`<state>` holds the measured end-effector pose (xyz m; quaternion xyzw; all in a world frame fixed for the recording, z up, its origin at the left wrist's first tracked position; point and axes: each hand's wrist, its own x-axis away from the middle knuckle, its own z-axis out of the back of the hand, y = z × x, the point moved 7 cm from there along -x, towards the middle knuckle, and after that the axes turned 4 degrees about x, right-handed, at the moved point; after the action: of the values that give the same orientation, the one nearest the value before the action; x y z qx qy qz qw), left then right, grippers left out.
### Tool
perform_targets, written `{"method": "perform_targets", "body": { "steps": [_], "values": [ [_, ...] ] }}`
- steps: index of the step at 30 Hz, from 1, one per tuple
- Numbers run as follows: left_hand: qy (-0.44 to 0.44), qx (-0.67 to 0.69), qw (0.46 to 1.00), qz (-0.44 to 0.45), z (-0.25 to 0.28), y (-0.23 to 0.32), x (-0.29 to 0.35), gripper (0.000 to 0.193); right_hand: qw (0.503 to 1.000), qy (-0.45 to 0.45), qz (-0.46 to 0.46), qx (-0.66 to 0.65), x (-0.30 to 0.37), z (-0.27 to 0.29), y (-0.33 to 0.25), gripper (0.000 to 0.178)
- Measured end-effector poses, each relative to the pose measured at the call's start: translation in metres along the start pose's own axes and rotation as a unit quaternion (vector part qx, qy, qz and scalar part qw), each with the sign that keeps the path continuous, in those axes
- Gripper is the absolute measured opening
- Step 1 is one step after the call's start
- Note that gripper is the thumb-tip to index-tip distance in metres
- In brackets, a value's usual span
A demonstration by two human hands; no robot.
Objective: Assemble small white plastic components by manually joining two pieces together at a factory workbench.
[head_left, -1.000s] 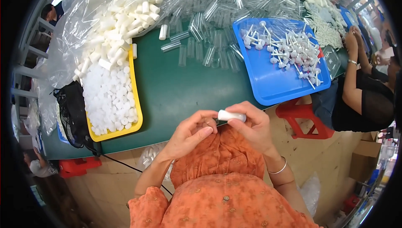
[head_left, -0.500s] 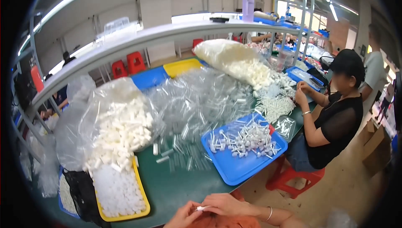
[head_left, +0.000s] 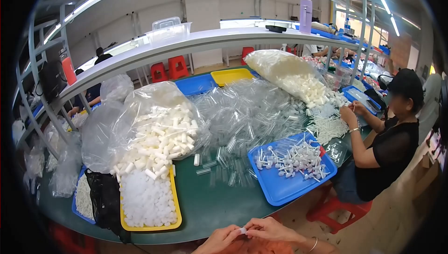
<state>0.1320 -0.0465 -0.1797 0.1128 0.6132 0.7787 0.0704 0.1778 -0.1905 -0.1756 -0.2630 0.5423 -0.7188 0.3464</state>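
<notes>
Pinching a white piece (head_left: 243, 230) (both hands (head_left: 269, 229)).

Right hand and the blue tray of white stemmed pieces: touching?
Apart. The head view shows a strip of green tabletop between the right hand and the near rim of the blue tray.

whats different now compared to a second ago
The view has tilted up, so the left hand and right hand appear lower and the shelf shows. They meet at a white piece, mostly hidden; earlier one showed plainly in the right hand's grip. The near yellow tray and blue tray of stemmed parts look unchanged.
</notes>
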Motion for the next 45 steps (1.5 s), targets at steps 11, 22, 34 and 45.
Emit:
{"method": "perform_targets", "body": {
  "steps": [11, 22, 34, 45],
  "values": [
    [0.004, -0.116, 0.993, 0.016, -0.025, -0.016, 0.031, 0.022, 0.985, -0.039, 0.011, 0.169, 0.022, -0.033, 0.003, 0.017],
    [0.049, 0.418, 0.897, 0.133, -0.060, -0.074, 0.013, 0.019, 0.918, 0.293, -0.093, -0.252, 0.062, -0.052, 0.076, 0.023],
    [0.098, 0.383, 0.885, 0.247, -0.083, -0.081, 0.009, 0.033, 0.789, 0.253, -0.216, -0.516, 0.051, -0.098, 0.083, 0.031],
    [0.095, 0.504, 0.822, 0.247, -0.076, -0.074, -0.022, 0.032, 0.725, 0.205, -0.206, -0.624, 0.028, -0.067, 0.082, 0.040]
  ]
}}
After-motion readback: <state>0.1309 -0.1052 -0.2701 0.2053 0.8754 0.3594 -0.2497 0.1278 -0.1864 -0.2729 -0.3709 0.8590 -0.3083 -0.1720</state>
